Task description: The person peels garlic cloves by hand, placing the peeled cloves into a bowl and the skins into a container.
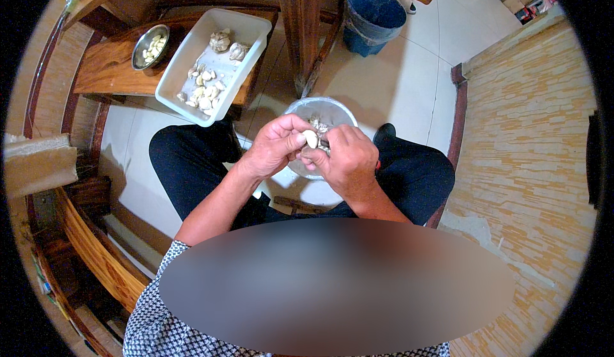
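Note:
A pale garlic clove point(311, 139) is pinched between the thumb and fingers of my left hand point(279, 144). My right hand point(348, 158) is closed close beside the clove, its fingers curled. A small red bit shows at its outer edge, but what it grips is mostly hidden. Both hands are over a round whitish bucket point(332, 104) between my knees, with papery garlic skins point(318, 125) inside. To the left, a white plastic tray point(173, 79) holds two garlic bulbs point(229, 43) and several loose cloves point(206, 93).
A metal bowl point(139, 55) with pale cloves stands left of the tray on a wooden bench point(102, 72). A thick wooden table leg point(299, 31) rises ahead. Beyond it, a blue lined bin point(364, 40) stands on the tiled floor. A patterned wall point(524, 133) borders the right.

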Motion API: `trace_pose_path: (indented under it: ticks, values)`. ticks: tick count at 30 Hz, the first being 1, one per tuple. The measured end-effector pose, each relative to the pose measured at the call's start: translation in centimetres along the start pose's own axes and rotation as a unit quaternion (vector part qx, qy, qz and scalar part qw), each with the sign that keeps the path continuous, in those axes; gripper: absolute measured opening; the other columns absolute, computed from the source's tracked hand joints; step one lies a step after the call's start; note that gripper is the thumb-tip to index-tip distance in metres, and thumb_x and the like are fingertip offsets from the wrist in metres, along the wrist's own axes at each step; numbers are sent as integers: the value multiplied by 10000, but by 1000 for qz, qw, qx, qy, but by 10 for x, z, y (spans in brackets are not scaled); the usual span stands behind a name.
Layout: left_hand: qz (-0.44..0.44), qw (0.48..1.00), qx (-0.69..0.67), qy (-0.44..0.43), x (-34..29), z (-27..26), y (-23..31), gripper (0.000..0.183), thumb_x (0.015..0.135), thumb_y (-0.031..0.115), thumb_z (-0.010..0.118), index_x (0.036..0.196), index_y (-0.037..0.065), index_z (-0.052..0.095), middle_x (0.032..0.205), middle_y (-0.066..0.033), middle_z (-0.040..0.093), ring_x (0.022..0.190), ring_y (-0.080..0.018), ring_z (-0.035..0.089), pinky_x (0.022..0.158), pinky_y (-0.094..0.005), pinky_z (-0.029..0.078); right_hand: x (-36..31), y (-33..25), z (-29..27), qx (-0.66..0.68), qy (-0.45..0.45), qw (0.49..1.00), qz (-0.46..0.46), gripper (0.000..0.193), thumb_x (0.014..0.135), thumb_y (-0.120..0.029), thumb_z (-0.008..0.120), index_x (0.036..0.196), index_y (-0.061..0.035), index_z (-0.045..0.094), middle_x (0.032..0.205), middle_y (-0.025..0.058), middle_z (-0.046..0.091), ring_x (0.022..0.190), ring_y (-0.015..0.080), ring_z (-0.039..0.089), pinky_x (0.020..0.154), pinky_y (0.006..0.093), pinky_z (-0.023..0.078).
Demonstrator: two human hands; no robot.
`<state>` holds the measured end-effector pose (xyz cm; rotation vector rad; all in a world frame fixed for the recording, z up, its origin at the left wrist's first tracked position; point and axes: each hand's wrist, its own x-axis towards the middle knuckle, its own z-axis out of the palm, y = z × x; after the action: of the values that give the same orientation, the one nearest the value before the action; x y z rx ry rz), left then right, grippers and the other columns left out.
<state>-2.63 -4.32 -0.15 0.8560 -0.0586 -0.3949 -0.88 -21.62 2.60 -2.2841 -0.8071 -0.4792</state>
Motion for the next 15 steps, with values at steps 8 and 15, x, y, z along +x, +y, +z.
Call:
trace_pose_path:
  ticks: [8,15]
  values:
    - [-14,1000,27,-5,-1,-3,3,224,857,200,620,956,22,529,900,-83,601,746,-174,603,625,-314,530,-5,0,-2,-18,-17,1000,-19,426,628,-454,703,658,-89,486,612,74,487,569,260,540,486,380,423]
    - [-17,992,126,-6,-2,-13,5,236,853,218,630,953,23,543,898,-65,606,768,-130,582,646,-274,494,3,4,-5,-22,1,999,-32,495,650,-540,658,656,-80,477,640,85,487,578,277,536,495,394,425]
